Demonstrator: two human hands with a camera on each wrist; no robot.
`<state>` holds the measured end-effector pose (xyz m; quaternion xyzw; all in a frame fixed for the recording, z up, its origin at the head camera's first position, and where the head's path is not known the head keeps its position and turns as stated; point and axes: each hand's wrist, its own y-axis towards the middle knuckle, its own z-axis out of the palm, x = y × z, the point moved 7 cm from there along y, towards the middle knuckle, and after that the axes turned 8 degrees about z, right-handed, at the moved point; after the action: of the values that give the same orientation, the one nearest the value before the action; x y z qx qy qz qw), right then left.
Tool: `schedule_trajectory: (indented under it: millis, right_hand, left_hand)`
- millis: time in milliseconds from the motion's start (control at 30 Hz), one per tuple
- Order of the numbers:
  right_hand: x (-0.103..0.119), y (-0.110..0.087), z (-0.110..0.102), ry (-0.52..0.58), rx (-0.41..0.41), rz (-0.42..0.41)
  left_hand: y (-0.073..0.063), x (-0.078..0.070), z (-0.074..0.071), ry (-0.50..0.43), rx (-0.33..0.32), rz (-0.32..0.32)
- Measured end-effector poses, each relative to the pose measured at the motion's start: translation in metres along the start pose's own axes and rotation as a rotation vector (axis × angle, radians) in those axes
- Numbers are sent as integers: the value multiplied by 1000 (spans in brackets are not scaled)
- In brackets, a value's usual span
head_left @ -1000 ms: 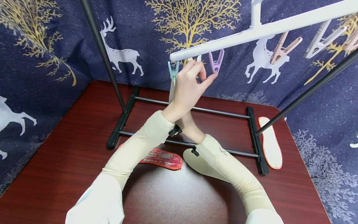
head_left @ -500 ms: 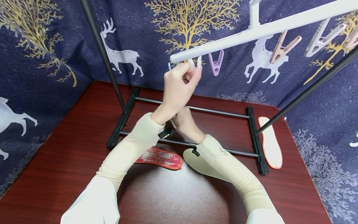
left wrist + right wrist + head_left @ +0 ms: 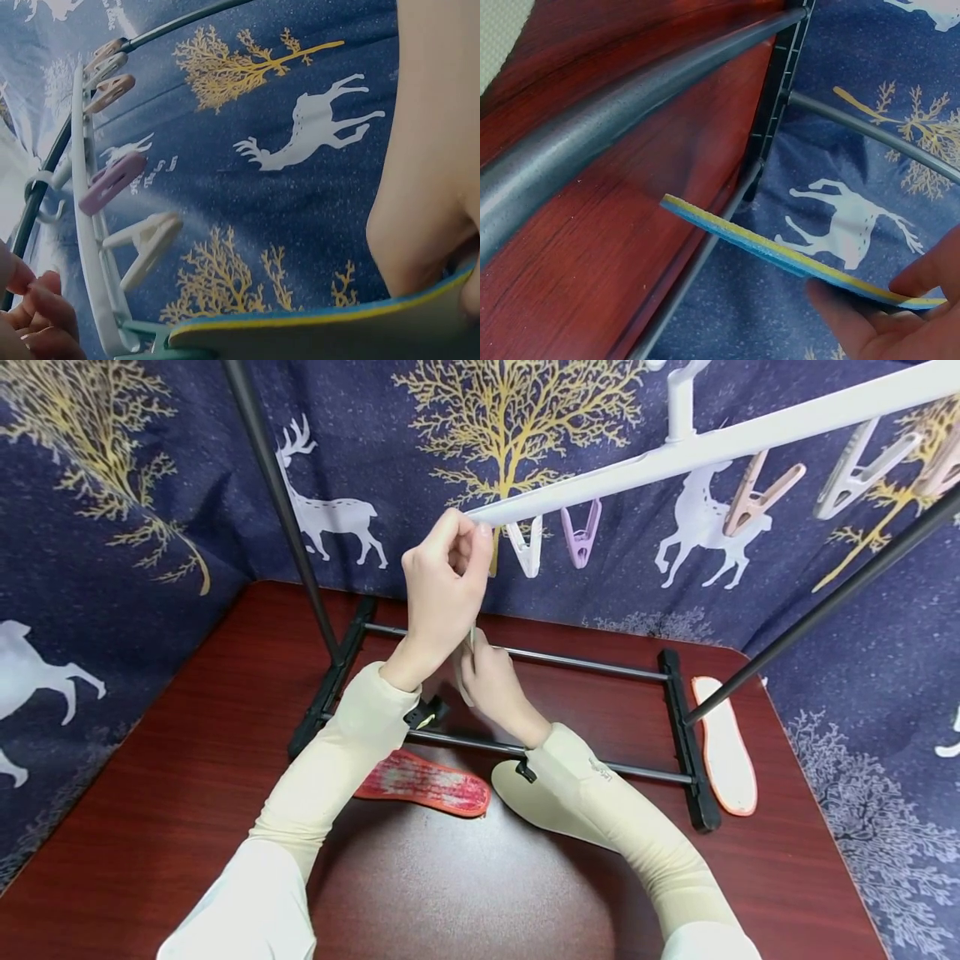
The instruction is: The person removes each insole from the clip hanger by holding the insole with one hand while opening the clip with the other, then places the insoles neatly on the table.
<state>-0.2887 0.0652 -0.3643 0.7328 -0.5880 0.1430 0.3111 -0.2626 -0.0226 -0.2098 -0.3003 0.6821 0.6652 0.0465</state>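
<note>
My left hand [image 3: 446, 581] is raised at the near end of the white hanger bar [image 3: 570, 489], fingers curled and thumb against them. The left wrist view shows its fingertips [image 3: 45, 307] beside the bar with nothing between them. Lower down, my right hand [image 3: 495, 685] pinches an insole [image 3: 742, 240] with a layered yellow and blue edge. The insole's far end is at the teal clothespin [image 3: 161, 341] on the bar's end; in the head view my left hand hides that clothespin. A white clothespin [image 3: 527, 547] and a purple clothespin [image 3: 581, 533] hang alongside.
Farther along the bar hang more clothespins [image 3: 757, 497]. A black metal rack [image 3: 686, 752] stands on the reddish table [image 3: 187, 760]. On the table lie a red-patterned insole [image 3: 427, 783], a beige insole [image 3: 547, 806] and a white insole with orange trim [image 3: 726, 747].
My left hand has moved left from the purple clothespin to the bar's end, uncovering the white clothespin. My right hand stays low with the insole and shows more clearly now.
</note>
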Motion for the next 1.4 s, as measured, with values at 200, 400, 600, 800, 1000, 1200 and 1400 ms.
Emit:
schedule_trajectory:
  millis: [200,400,600,800,1000,1200,1400]
  right_hand:
    - [-1,0,-1,-5,-29,2]
    - [-2,-1,-1,-2,-38,-1]
    - [-2,-2,1,12,-18,4]
    - [-1,-1,-1,3,-25,1]
    - [-2,-1,-1,9,-18,5]
    - [-3,-1,0,8,-13,4]
    - [-4,-1,0,2,-9,12]
  left_hand:
    - [2,8,-9,13,-55,-12]
    - [7,18,-22,41,-118,-52]
    - [9,34,-37,61,-185,-162]
    - [9,52,-47,65,-222,-213]
    - [4,73,-47,88,-112,-354]
    - [-6,89,-42,34,29,-496]
    - [-18,102,-34,-64,197,-601]
